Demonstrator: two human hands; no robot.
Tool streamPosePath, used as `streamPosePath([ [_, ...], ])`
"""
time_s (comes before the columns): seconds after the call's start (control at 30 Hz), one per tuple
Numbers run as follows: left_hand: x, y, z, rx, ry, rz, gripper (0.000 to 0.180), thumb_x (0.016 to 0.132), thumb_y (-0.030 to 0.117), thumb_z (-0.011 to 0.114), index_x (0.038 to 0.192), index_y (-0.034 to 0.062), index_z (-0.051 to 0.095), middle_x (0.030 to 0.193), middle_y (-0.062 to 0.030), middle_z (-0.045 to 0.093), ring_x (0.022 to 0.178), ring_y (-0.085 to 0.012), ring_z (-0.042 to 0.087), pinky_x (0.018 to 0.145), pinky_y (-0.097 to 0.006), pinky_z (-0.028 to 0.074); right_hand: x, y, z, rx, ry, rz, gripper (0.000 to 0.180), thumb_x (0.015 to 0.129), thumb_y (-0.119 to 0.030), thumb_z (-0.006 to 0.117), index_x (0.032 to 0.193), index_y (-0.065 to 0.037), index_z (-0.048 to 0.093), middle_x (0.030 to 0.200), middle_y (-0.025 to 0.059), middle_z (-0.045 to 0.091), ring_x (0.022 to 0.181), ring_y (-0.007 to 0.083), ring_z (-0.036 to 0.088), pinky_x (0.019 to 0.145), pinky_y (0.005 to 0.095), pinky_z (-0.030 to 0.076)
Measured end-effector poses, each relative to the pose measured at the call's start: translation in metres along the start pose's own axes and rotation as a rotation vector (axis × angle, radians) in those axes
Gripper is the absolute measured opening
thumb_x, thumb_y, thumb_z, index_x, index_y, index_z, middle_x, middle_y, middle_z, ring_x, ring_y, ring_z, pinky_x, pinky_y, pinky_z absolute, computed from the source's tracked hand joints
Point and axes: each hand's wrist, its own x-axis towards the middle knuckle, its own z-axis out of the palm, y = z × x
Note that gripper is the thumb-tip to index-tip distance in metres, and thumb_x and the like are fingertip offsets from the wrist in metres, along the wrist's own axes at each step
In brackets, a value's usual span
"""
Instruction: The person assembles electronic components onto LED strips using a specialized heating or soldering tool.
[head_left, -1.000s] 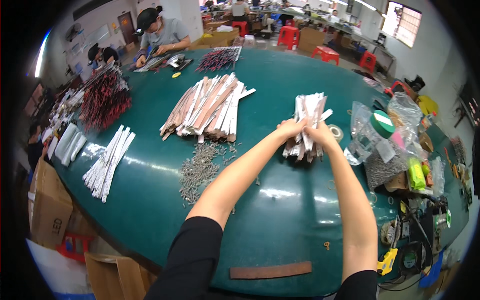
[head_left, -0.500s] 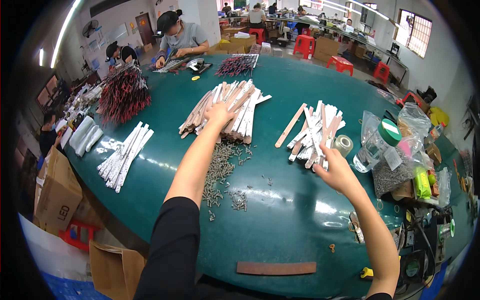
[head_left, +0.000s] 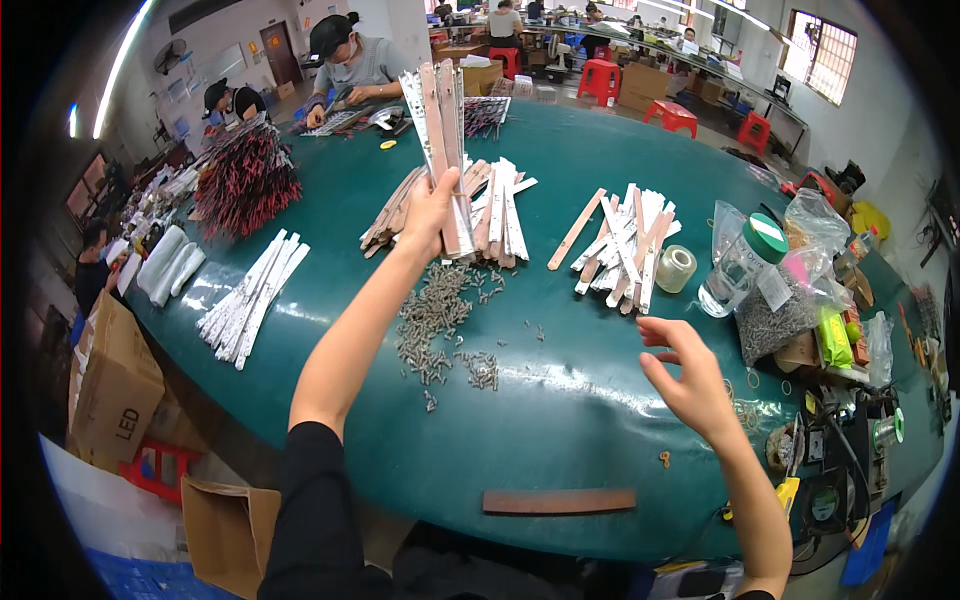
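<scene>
My left hand (head_left: 430, 212) has its fingers wrapped round a bundle of strips (head_left: 437, 120) near its lower end; the low, snug hold, I judge from here, lets the strips stand upright together, in front of the larger pile (head_left: 503, 215) on the tabletop (head_left: 560, 430). My right hand (head_left: 690, 380) hovers half curled, its fingers parted and holding nothing; the smaller pile (head_left: 627, 248) sits beyond the fingertips, near but not touching.
</scene>
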Motion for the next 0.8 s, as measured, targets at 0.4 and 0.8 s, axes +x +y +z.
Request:
streamPosePath([
  [0.4,-0.175,0.007,0.076,-0.695,-0.579,-0.424,0.056,0.089,0.022,0.057,0.139,0.0049,0.038,0.102,-0.0077,0.056,0.097,-0.0184,0.060,0.094,-0.035,0.051,0.017,-0.042,0.051,-0.331,0.238,-0.415,0.028,0.084,-0.003,0.064,0.112,-0.002,0.061,0.095,0.0122,0.061,0.086,0.0275,0.063,0.074,0.0351,0.052],
  [0.8,-0.260,-0.017,0.100,-0.477,-0.613,-0.574,0.059,0.094,0.031,0.059,0.144,0.0072,0.039,0.120,-0.0094,0.059,0.112,-0.0172,0.058,0.099,-0.035,0.046,-0.039,-0.034,0.051,-0.872,0.139,-0.498,0.012,0.073,-0.009,0.060,0.081,-0.003,0.054,0.080,0.0076,0.055,0.072,0.0209,0.056,0.057,0.0324,0.042],
])
